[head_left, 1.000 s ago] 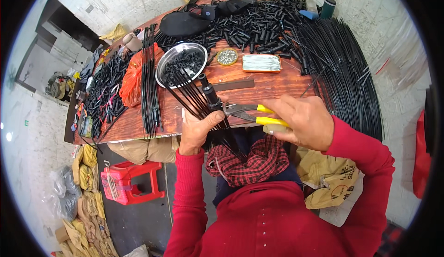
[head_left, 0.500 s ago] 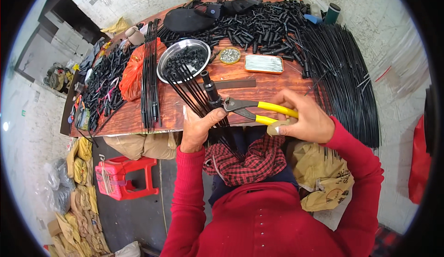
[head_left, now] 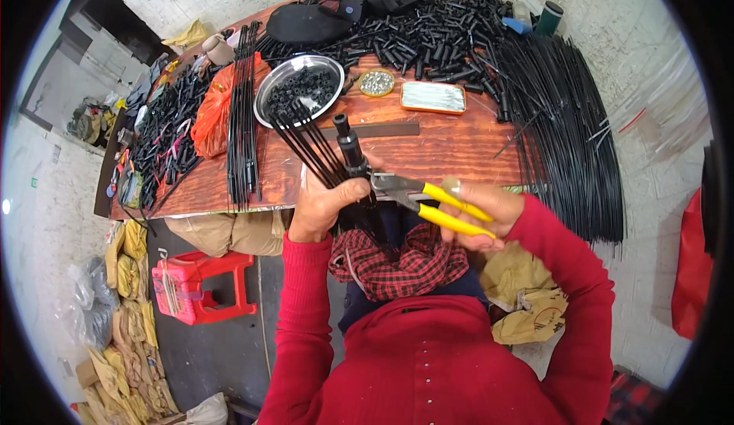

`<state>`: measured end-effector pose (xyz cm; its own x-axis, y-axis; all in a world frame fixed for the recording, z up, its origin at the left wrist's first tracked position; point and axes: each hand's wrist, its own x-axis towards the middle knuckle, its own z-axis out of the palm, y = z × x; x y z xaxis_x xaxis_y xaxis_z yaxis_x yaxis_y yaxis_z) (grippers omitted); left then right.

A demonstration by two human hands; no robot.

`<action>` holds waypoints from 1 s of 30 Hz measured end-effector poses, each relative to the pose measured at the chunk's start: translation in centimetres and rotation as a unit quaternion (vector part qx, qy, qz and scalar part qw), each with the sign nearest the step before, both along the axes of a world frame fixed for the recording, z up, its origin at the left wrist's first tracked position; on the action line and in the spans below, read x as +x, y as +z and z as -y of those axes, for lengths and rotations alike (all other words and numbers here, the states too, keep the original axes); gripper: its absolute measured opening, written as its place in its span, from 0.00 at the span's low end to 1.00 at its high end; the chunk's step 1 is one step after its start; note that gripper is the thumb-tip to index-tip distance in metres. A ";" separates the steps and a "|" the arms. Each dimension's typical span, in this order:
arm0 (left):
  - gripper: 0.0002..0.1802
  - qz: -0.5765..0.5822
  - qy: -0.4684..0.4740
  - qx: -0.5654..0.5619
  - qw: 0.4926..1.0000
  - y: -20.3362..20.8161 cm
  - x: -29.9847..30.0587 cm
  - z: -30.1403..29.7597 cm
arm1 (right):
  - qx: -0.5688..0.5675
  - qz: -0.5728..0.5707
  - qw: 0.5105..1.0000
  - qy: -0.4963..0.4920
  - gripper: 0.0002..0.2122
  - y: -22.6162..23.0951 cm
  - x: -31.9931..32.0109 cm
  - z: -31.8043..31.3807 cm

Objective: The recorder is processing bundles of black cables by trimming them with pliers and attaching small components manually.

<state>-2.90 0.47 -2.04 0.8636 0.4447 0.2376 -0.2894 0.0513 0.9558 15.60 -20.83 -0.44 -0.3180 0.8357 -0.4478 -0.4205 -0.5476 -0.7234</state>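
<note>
My left hand (head_left: 321, 205) is closed round a bundle of thin black rods (head_left: 312, 154) and a thicker black tubular fitting (head_left: 349, 146) that stands nearly upright beside them. In my right hand (head_left: 486, 205) is a pair of pincers (head_left: 457, 219) with yellow handles. Their grey jaws lie against the lower part of the fitting, next to my left thumb; what they grip there, if anything, is hidden. Just beyond my left hand stands a round metal bowl (head_left: 261, 106) of small black parts.
Behind lie a dish of small silvery pieces (head_left: 377, 82), a tray of pale thin pins (head_left: 433, 96) and a heap of black fittings (head_left: 436, 39). Long black rods (head_left: 577, 142) cover the table's right side. An orange bag (head_left: 218, 123) sits left; a red stool (head_left: 202, 287) stands below.
My right hand has turned on the pincers, its thumb now above the handles and its fingers below. The handles tilt further down to the right. My left hand keeps its hold.
</note>
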 end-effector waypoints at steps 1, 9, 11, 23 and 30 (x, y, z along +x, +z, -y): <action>0.25 0.005 0.022 0.011 1.000 0.3 -0.1 0.2 | 0.023 0.117 0.993 -0.008 0.36 1.1 0.1 -0.4; 0.24 0.025 0.069 0.009 0.997 0.4 0.8 0.7 | 0.351 0.658 0.657 -0.111 0.21 4.1 0.2 -0.2; 0.24 0.016 0.062 -0.011 0.998 0.3 0.7 0.6 | 0.345 0.759 0.543 -0.103 0.22 5.8 -0.1 0.2; 0.22 0.016 0.021 -0.011 1.000 1.3 0.3 1.7 | 0.090 0.127 0.984 0.086 0.28 3.0 1.3 0.6; 0.21 0.010 0.049 -0.017 0.999 0.9 0.3 2.2 | 0.046 0.251 0.964 0.068 0.19 7.0 2.1 -0.5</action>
<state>-2.58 -1.71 -1.13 0.8103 0.5355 0.2381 -0.3144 0.0543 0.9477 17.69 -20.29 6.56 -0.1903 0.8453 -0.4992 0.0675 -0.4960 -0.8657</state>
